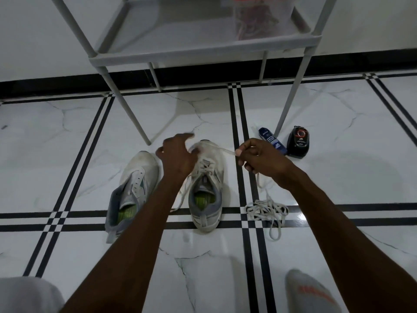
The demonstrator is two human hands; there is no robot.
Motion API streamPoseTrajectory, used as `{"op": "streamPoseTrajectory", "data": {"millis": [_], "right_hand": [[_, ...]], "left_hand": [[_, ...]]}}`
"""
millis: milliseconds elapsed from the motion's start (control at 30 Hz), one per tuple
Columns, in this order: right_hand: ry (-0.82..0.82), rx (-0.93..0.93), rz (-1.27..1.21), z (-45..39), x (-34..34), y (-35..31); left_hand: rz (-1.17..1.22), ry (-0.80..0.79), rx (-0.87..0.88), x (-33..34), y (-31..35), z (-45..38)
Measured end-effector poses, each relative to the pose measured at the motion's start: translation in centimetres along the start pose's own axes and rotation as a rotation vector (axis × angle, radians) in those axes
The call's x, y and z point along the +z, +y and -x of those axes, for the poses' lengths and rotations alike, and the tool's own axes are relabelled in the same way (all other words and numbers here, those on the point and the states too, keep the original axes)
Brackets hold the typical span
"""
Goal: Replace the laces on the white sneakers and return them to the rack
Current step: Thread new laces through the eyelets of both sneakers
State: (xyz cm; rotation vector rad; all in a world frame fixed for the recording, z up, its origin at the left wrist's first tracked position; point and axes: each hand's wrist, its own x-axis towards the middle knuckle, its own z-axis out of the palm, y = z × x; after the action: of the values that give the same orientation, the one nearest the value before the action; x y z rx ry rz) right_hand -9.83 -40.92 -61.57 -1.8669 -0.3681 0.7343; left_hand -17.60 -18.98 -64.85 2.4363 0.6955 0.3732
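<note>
A loose lace (pixel 268 211) lies nearest on the floor; beyond it the right hand (pixel 259 159) pinches the lace of the half-laced right sneaker (pixel 208 188), left hand (pixel 178 154) blurred above it, grip unclear; left sneaker (pixel 133 188) unlaced, rack (pixel 203 48) still waiting

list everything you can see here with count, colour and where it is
sneakers: 2, white and grey, on the floor; left sneaker unlaced, right sneaker partly laced
lace: 1, white, stretched from the right sneaker's toe end to the right hand
loose lace: 1, white, piled on the floor right of the sneakers
rack: 1, grey, behind the sneakers
container: 1, clear, on the rack shelf
bottle: 1, blue, by the rack leg
black container: 1, right of the bottle
left hand: over the right sneaker, blurred
right hand: pinches the lace
</note>
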Motion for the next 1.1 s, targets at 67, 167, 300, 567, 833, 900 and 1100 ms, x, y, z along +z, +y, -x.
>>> {"op": "streamPoseTrajectory", "data": {"millis": [67,167,300,567,833,900,1100], "right_hand": [[-0.018,-0.001,-0.022,0.0,0.3,-0.1],[-0.043,0.021,-0.037,-0.4,0.9,-0.3],[-0.034,0.032,-0.018,-0.7,1.0,-0.1],[-0.054,-0.003,-0.064,-1.0,1.8,-0.5],[-0.285,-0.175,-0.065,0.0,2.6,-1.8],[-0.268,-0.168,-0.055,-0.5,2.9,-1.6],[-0.016,-0.229,0.142,-3.1,4.8,-0.2]], "left_hand": [[0.118,-0.205,0.255,0.6,0.2,0.3],[0.189,-0.288,0.29,1.7,1.5,1.6],[0.035,0.058,0.061,1.1,-1.3,0.7],[0.25,-0.086,0.106,1.5,-0.7,0.8],[0.25,0.033,0.029,0.9,-2.6,1.0],[0.27,0.044,0.068,0.9,-2.9,1.6],[0.336,-0.228,-0.036,0.0,-4.1,5.5]]}}
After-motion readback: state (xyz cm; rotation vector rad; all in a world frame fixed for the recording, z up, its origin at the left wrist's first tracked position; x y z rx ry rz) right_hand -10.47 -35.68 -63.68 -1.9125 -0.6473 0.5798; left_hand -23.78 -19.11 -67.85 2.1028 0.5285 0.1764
